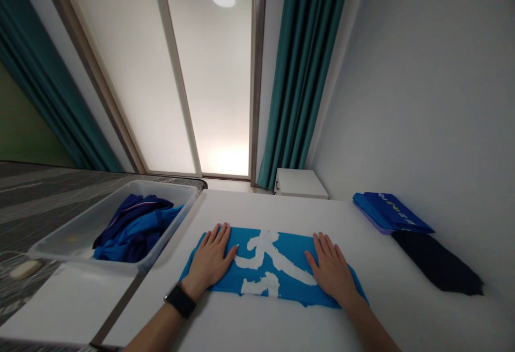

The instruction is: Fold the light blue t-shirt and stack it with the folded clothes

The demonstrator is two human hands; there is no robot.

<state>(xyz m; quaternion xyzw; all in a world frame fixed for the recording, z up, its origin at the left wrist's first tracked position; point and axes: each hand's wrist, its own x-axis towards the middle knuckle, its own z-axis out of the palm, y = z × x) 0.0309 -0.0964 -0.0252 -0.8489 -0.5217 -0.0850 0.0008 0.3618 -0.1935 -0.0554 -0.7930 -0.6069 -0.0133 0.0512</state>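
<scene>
A blue cloth garment (289, 244) with large white brush-style lettering lies folded in a wide strip on the white table (257, 330). Flat on its left end rests my left hand (213, 258), fingers stretched out, with a dark watch on the wrist. My right hand (330, 267) presses on the right end, its fingers spread apart. Neither hand grips the cloth. The edge nearest me looks slightly wavy.
To the left stands a translucent plastic bin (72, 239) holding crumpled blue and navy clothes (137, 228). Folded blue garments (394, 213) and a dark folded cloth (438, 263) lie at the right by the wall. A white cabinet (301, 183) stands beyond the table.
</scene>
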